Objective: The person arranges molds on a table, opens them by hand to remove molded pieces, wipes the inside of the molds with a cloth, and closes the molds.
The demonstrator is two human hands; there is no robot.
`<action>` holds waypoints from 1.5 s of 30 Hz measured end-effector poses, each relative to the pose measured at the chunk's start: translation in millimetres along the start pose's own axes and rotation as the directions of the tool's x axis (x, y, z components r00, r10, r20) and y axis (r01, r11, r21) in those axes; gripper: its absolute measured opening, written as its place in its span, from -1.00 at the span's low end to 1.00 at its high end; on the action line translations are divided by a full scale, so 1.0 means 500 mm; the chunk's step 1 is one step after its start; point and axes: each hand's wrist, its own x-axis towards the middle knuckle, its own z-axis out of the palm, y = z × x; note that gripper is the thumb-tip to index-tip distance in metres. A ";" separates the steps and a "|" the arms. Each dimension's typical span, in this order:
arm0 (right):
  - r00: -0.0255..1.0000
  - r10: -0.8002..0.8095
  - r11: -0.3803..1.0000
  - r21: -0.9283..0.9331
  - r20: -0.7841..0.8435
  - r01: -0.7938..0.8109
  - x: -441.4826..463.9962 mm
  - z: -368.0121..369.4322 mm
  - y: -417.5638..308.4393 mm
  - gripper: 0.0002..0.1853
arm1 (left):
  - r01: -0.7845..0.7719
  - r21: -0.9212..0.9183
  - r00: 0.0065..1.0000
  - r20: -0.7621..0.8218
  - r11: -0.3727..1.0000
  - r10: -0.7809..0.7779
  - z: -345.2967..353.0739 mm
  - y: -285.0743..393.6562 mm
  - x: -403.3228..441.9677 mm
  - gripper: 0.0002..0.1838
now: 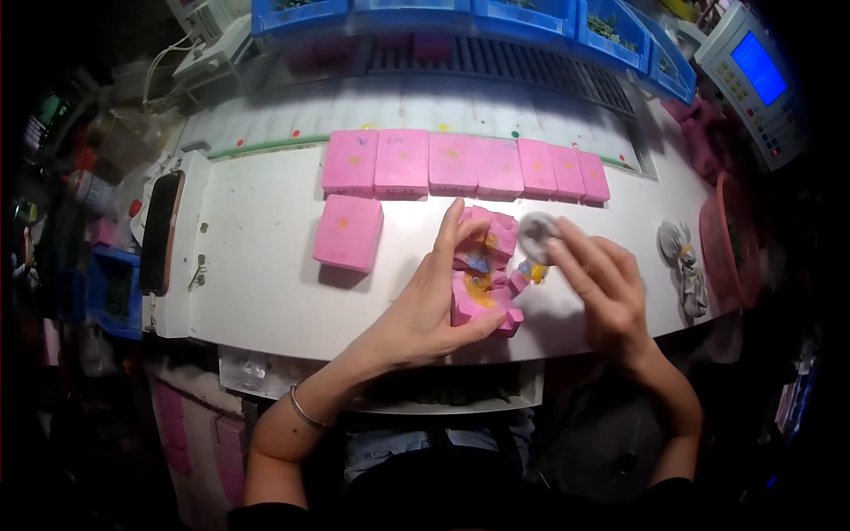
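A phone [166,230] lies by the left edge of the worktop [257,274], then a lone pink block [347,232]. My left hand [432,305] has its grip clamped on the pink piece [487,276], near the middle of the front edge, its long axis running from front to back. Just right of its far end is a grey disc [535,237], pinched in my right hand [611,288], the farther hand; I cannot tell whether disc and piece touch.
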 end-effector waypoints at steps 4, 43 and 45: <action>0.916 -0.394 0.874 -0.277 0.074 0.398 0.039 0.064 -0.015 -0.59 | 0.041 -0.087 0.999 0.006 0.995 -0.040 0.001 -0.004 0.001 0.17; 0.963 -0.238 0.967 0.120 0.129 0.223 0.047 0.020 -0.025 -0.53 | -0.005 -0.032 0.999 0.052 0.999 0.007 0.002 -0.003 -0.005 0.13; 0.943 -0.273 0.952 0.193 0.191 0.237 0.030 0.043 -0.023 -0.50 | -0.020 -0.032 0.998 0.057 0.999 0.022 0.006 -0.003 -0.007 0.12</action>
